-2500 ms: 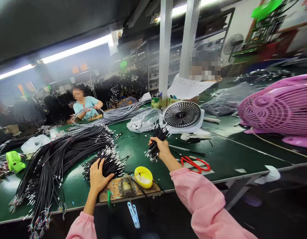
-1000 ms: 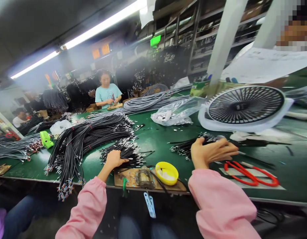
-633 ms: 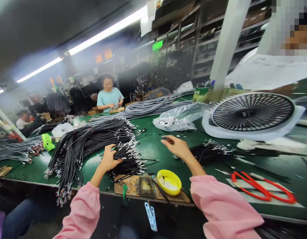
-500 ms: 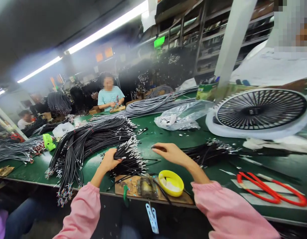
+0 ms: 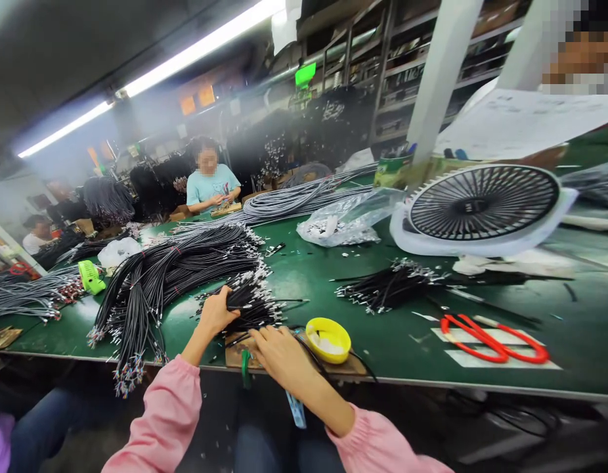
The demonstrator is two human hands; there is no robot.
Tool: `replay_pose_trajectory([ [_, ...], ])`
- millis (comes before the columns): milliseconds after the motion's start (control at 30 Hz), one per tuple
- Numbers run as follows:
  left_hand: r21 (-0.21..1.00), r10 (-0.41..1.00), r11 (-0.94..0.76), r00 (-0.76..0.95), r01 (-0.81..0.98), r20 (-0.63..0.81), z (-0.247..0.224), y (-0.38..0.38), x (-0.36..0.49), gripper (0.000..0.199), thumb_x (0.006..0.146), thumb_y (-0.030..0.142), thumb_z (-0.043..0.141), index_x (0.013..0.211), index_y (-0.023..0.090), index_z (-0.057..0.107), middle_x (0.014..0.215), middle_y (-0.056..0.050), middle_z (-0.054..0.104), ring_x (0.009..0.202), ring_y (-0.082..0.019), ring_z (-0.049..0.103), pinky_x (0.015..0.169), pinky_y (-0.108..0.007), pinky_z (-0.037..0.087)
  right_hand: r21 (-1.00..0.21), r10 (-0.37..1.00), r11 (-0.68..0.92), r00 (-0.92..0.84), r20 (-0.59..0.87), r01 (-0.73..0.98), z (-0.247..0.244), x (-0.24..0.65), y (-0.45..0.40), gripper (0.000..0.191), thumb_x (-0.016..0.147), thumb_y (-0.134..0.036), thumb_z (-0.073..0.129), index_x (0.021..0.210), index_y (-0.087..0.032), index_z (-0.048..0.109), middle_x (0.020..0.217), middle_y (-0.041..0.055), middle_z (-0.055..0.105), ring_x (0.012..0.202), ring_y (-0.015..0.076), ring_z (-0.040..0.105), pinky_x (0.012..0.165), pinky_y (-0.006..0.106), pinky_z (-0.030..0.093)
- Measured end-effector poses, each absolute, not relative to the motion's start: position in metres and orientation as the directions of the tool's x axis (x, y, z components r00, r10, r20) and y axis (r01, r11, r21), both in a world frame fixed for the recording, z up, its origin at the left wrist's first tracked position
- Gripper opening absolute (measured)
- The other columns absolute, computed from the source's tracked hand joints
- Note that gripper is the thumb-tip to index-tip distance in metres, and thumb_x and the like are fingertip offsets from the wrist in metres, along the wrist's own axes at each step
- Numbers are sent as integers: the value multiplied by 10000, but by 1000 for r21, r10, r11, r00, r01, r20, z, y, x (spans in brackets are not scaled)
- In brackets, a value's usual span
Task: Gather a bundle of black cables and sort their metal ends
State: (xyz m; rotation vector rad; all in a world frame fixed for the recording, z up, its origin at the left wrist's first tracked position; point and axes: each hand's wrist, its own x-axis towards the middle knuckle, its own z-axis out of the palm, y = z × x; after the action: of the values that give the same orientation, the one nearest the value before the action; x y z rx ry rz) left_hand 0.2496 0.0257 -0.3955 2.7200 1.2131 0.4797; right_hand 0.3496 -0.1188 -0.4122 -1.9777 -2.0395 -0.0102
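My left hand [image 5: 217, 315] is closed on black cables at the left edge of a bundle of short black cables [image 5: 252, 299] with pale metallic ends. Low over the front of the bundle is my right hand [image 5: 279, 355], back upward, its fingers reaching left and slightly apart; what lies under the fingertips is hidden. Beneath it is a wooden board [image 5: 235, 358], with a green clamp-like piece [image 5: 245, 368] at the front. The metal fixture on the board is covered by this hand. A yellow dish [image 5: 328, 340] with white contents stands to its right.
Long black cables [image 5: 151, 282] are heaped at left, some hanging over the table edge. To the right are another black cable bundle [image 5: 387, 286], red-handled scissors [image 5: 491, 338] and a fan [image 5: 476, 203]. A clear bag [image 5: 343, 220] lies behind. A co-worker [image 5: 213, 180] sits across.
My right hand has moved left and down, from open air above the table onto the board area beside the bundle. My left hand stays at the bundle. The view has shifted slightly.
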Motion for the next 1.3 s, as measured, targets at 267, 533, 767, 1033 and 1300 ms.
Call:
replay_pose_trajectory([
  [267, 328, 717, -676, 692, 660, 84, -405, 2, 221, 316, 632, 306, 619, 914, 170, 578, 843, -61, 623, 775, -188, 562, 699, -274, 414, -201, 987, -15, 46, 151, 980, -417, 338, -89, 318, 839, -53, 319, 1060, -94, 544, 1007, 122, 571, 948, 238, 535, 794, 358, 432],
  [533, 330, 713, -663, 701, 672, 4, -417, 4, 219, 365, 558, 352, 668, 873, 188, 585, 892, -79, 628, 852, -249, 560, 724, -312, 409, -238, 983, -36, 77, 166, 971, -427, 341, -91, 302, 846, -70, 336, 1016, -122, 580, 972, 103, 586, 983, 206, 520, 841, 303, 417],
  [767, 383, 747, -631, 661, 674, 68, -415, -2, 210, 404, 477, 273, 670, 862, 229, 552, 819, -28, 630, 855, -252, 563, 722, -298, 392, -249, 969, -34, 94, 230, 968, -428, 341, -92, 253, 797, -50, 408, 913, -103, 627, 928, 113, 602, 955, 228, 525, 826, 325, 434],
  [1033, 563, 763, -605, 612, 563, 209, -402, -12, 179, 342, 534, 187, 619, 870, 233, 575, 806, 1, 627, 792, -192, 570, 701, -264, 398, -325, 906, -62, 190, 378, 944, -435, 342, -92, 297, 805, -51, 401, 1029, -68, 594, 1046, 140, 576, 983, 222, 531, 858, 337, 438],
  [1300, 802, 933, -358, 172, 477, 315, -393, 5, 173, 281, 616, 192, 529, 889, 123, 526, 811, -43, 582, 738, -147, 519, 698, -255, 407, -516, 667, 252, 239, 705, 818, -452, 347, -87, 344, 830, -242, 416, 1042, -11, 559, 970, 164, 595, 897, 220, 572, 789, 356, 481],
])
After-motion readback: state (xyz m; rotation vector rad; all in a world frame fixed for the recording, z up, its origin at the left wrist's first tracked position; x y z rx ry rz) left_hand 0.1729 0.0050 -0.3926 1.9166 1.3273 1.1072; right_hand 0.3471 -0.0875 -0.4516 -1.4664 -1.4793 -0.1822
